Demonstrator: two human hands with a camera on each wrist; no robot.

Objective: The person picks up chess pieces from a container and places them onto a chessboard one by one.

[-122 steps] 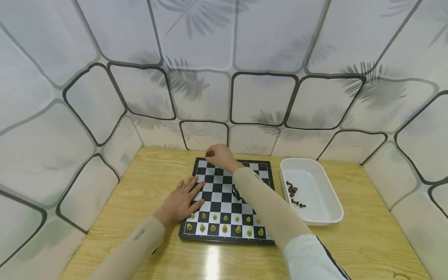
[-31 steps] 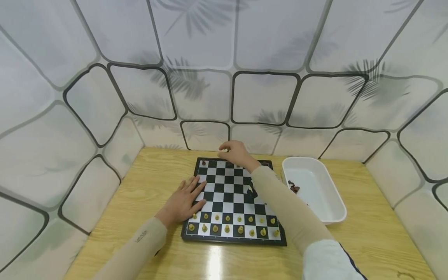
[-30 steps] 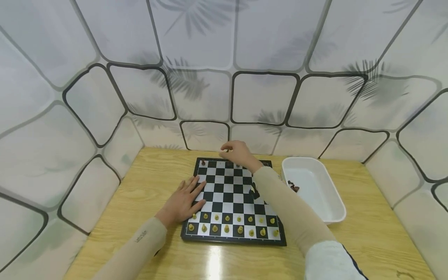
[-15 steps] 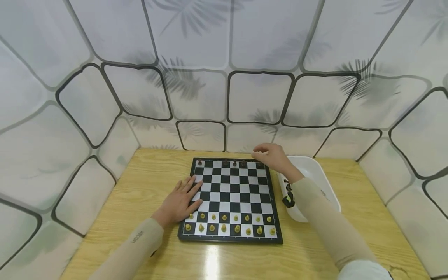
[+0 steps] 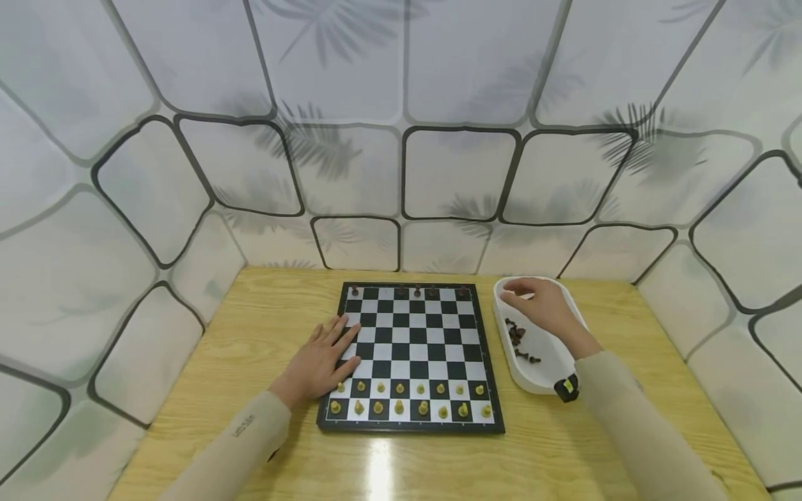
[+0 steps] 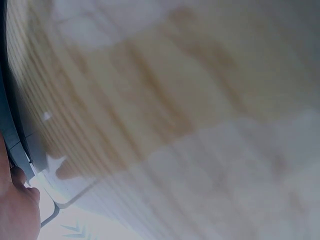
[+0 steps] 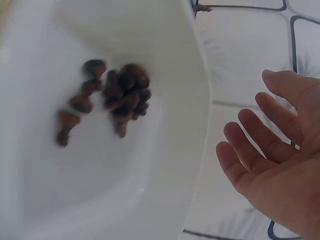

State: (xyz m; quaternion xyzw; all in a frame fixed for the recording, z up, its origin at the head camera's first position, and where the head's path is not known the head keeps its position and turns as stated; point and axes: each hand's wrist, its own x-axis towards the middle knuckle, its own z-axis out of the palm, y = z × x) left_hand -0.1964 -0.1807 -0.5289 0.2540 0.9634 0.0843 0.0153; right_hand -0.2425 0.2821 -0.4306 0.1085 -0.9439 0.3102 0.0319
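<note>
My left hand [image 5: 319, 362] lies with spread fingers on the left edge of a black-and-white chessboard [image 5: 401, 334]; the left wrist view catches part of this hand [image 6: 20, 215] at its lower left. Over the white plastic tray [image 5: 551, 362], my right hand [image 5: 541, 306] hovers with nothing in its loosely bent fingers. Dark brown chess pieces [image 7: 130, 92] lie in a heap in that tray, with a few beside it. Two rows of yellow chess pieces [image 5: 399, 407] stand along the board's near side. Several reddish-brown chess pieces [image 5: 418, 291] stand spaced out on its far row.
Board and tray rest on a light wooden table [image 5: 282, 299], the tray right of the board. A patterned wall covering [image 5: 464, 174] closes off the back and sides. A small black device [image 5: 567, 387] sits at my right wrist.
My right hand has travelled right, from the board's far row to above the tray. More reddish-brown pieces now show on that row than when the arm covered it. The left hand stays put.
</note>
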